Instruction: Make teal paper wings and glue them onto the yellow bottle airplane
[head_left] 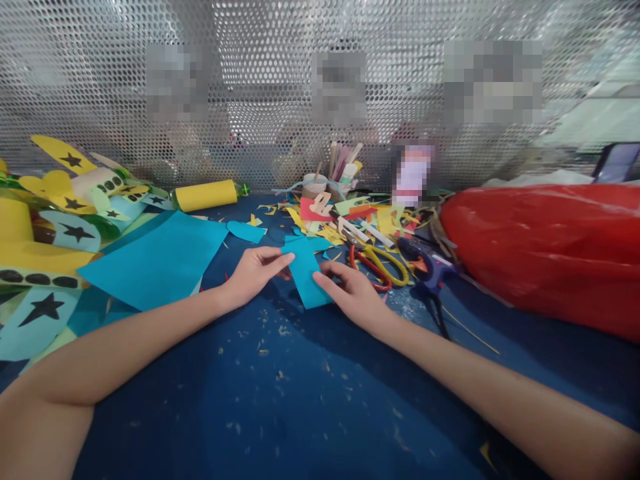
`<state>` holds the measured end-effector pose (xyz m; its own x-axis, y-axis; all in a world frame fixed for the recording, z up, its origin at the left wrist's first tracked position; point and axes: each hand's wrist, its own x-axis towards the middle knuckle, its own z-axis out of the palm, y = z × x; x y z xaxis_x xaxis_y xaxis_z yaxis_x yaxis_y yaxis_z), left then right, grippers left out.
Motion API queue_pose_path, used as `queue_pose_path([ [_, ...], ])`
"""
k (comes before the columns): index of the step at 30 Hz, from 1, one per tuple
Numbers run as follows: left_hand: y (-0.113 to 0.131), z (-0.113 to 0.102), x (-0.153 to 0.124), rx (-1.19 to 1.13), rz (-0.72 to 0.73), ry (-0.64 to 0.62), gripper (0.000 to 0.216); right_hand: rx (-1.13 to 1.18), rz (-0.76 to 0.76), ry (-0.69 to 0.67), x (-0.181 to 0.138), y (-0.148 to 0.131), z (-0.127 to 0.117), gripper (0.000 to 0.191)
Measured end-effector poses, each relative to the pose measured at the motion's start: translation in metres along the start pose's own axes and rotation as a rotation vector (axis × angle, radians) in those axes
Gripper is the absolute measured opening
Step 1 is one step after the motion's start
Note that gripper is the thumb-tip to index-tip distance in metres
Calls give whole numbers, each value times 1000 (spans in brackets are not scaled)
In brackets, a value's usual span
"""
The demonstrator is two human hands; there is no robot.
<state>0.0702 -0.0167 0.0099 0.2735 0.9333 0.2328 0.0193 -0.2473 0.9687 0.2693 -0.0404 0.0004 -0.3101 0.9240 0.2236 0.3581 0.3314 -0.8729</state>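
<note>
A small blue piece of paper (306,277) is held up between my two hands, above the dark blue table. My left hand (257,272) pinches its upper left edge between thumb and fingers. On its right edge, my right hand (353,291) grips it the same way, thumb in front. Just behind lie blue paper scraps (320,244). A pair of scissors (383,263) with red and yellow handles rests beyond my right hand, beside a dark blue glue gun (433,270). Large sheets of blue paper (160,260) lie left of my left hand.
Paper planes with black stars (75,232) crowd the left side. A yellow-wrapped bottle (206,195) lies behind. Coloured scraps (345,212) and a cup of sticks (316,185) stand near the perforated metal wall (270,87). A red plastic bag (545,247) fills the right.
</note>
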Motion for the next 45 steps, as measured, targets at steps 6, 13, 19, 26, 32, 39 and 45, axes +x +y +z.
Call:
queue_pose_path([
  [6, 2, 0, -2, -20, -28, -3, 21, -11, 16, 0, 0, 2, 0, 29],
  [13, 3, 1, -2, 6, -24, 7, 24, 13, 37, 13, -1, 3, 0, 32],
  [19, 3, 0, -2, 9, -23, 23, 23, -16, 29, 30, -1, -1, 0, 30],
  [26, 3, 0, -2, 1, -42, 21, 21, -44, 22, 31, 0, 3, 0, 29],
  [32, 1, 0, -2, -17, -38, 7, 20, -61, 21, 44, 0, 4, 0, 28],
  [39, 0, 1, -2, -16, -50, 13, 21, -68, 19, 50, 0, 2, 0, 29],
  [45, 5, 2, -2, -34, -54, 24, 18, -79, 4, 45, 0, 1, -1, 27],
])
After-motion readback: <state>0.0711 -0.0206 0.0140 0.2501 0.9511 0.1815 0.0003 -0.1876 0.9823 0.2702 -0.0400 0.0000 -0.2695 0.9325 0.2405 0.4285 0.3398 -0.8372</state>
